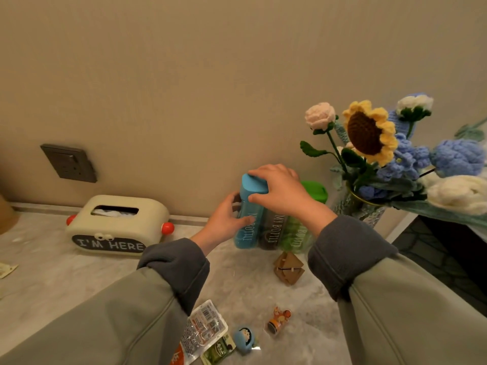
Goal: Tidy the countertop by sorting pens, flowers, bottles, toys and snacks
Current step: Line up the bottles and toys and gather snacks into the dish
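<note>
Three "MY BOTTLE" bottles stand upright in a row against the wall: a blue bottle, a dark bottle and a green bottle. My left hand wraps the blue bottle's side. My right hand grips its blue cap from above. Crocheted flowers fill a glass vase to the right. Near the front edge lie snack packets, a small blue round toy, an orange figurine and a wooden puzzle toy.
A cream tissue box reading "I'M HERE" sits at the left by the wall. A dark wall socket is above it. The marble countertop ends at the right beside the vase, with dark floor below.
</note>
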`<action>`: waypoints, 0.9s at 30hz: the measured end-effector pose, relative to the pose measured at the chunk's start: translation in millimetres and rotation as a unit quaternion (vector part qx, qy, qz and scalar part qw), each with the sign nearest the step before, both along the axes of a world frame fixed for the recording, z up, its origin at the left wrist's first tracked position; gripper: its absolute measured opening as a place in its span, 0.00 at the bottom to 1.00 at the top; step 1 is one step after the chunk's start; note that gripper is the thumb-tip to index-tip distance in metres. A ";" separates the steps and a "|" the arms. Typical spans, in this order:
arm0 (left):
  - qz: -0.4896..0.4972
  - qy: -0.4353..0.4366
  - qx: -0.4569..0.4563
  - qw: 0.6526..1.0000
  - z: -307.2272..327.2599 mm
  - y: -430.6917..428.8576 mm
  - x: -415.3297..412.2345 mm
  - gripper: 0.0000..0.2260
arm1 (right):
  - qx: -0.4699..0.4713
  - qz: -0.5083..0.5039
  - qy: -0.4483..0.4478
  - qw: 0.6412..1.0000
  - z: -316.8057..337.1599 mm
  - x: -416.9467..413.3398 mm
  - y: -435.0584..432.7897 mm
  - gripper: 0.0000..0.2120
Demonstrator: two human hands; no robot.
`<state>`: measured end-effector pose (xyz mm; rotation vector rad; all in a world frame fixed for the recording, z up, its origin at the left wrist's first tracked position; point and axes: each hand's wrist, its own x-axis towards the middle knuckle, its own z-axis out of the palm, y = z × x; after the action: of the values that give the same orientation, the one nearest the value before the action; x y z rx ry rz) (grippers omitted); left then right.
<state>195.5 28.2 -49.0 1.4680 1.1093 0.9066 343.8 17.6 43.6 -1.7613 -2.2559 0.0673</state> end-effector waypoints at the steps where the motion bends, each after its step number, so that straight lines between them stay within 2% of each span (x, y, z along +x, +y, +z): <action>1: 0.002 -0.003 -0.005 1.000 0.2 -0.2 1.3 0.27 | 0.003 -0.002 0.001 1.000 0.0 0.0 0.2 0.30; 8: 0.010 0.017 0.006 1.000 1.1 -3.5 2.4 0.29 | 0.009 -0.005 0.030 0.999 -4.9 1.3 -1.7 0.29; 12: 0.009 0.019 0.003 1.000 3.2 -8.2 1.5 0.35 | 0.013 -0.002 0.056 0.998 -4.7 -1.8 -7.8 0.33; 16: 0.040 0.043 -0.012 0.998 9.2 -17.1 -2.7 0.41 | 0.051 0.009 0.116 0.992 -2.4 -6.0 -26.5 0.33; 22: 0.090 0.005 -0.030 0.995 25.6 -60.0 -22.3 0.33 | 0.060 0.031 0.200 0.978 -8.4 -15.1 -77.0 0.30; 27: 0.041 -0.002 -0.036 0.999 34.7 -118.5 -37.6 0.20 | 0.014 0.028 0.234 0.972 -21.8 -15.4 -121.4 0.28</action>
<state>158.0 -90.4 -14.3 1.3705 1.1934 0.9164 328.4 -103.8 21.8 -1.4760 -1.9474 0.4154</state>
